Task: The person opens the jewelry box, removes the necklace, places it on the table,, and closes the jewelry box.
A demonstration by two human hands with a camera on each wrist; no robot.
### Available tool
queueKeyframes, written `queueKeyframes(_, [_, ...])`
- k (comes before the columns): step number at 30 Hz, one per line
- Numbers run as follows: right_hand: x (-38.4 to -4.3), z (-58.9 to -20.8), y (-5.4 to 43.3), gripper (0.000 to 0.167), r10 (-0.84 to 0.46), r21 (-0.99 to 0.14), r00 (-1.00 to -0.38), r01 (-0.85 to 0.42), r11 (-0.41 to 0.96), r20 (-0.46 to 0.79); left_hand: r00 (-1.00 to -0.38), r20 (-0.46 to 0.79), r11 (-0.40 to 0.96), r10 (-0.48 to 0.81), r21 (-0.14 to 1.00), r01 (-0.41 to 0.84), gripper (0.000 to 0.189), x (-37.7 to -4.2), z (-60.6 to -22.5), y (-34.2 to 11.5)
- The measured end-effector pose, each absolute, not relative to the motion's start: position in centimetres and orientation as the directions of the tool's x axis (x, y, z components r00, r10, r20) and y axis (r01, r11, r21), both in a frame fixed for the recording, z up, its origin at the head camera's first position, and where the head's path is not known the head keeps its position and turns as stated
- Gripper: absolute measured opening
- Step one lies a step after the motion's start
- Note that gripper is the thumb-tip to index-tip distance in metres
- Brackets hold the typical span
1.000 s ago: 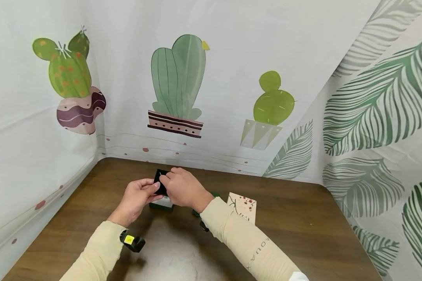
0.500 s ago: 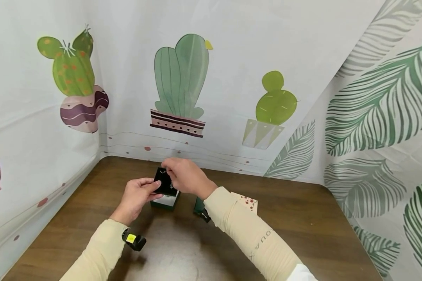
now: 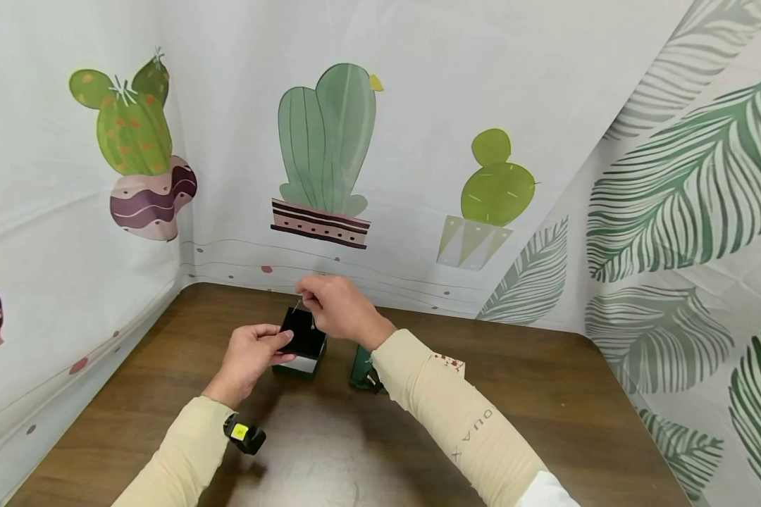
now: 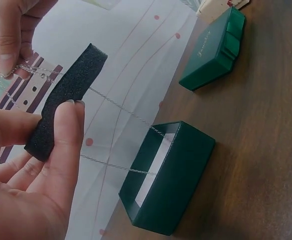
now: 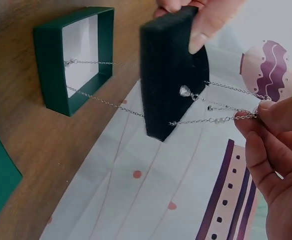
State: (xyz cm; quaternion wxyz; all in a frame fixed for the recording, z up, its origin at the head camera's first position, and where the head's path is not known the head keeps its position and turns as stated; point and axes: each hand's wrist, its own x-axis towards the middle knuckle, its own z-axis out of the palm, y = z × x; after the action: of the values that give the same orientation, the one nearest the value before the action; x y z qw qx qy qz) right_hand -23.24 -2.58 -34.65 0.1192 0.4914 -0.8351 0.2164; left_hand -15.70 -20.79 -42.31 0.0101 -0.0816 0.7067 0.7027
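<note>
A person's left hand (image 3: 249,354) grips a black pad (image 3: 301,334) above a green box (image 4: 178,175) on the counter (image 3: 577,436); the right hand (image 3: 344,308) pinches a silver necklace (image 5: 219,120) running through the pad, apparently to work it through. Slack likely calls for gentle easing next.

White fabric backdrop (image 3: 418,91) printed with potted green cacti rises behind the brown wood-grain table (image 3: 577,412). White fabric with green feathery leaves (image 3: 685,204) flanks the table's right side. Cream item printed with red blossoms (image 3: 454,362), partly hidden, lies right of the table's middle.
</note>
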Motion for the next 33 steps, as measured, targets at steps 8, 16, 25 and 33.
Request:
queueKeyframes(8, [-23.3, -33.7, -2.4, 0.015, -0.761, -0.265, -0.479, -0.877, 0.400, 0.438, -0.985, -0.133, 0.016, -0.110, 0.991, -0.136, 0.036, -15.7, -42.6, -20.8])
queueKeyframes(16, [-23.2, -32.7, -2.2, 0.015, -0.759, -0.271, -0.485, -0.874, 0.404, 0.435, -0.983, -0.136, 0.036, -0.119, 0.989, -0.142, 0.034, -15.7, -42.8, -20.8])
queueKeyframes(25, [-23.4, -32.1, -2.0, 0.013, -0.743, -0.233, -0.453, -0.892, 0.388, 0.493, -0.982, -0.135, 0.045, -0.130, 0.989, -0.142, 0.034, -15.5, -42.9, -20.8])
queueKeyframes(33, [-23.4, -31.5, -2.1, 0.012, -0.732, -0.235, -0.424, -0.906, 0.353, 0.534, -0.982, -0.139, 0.049, -0.127, 0.988, -0.146, 0.033, -15.4, -43.4, -21.0])
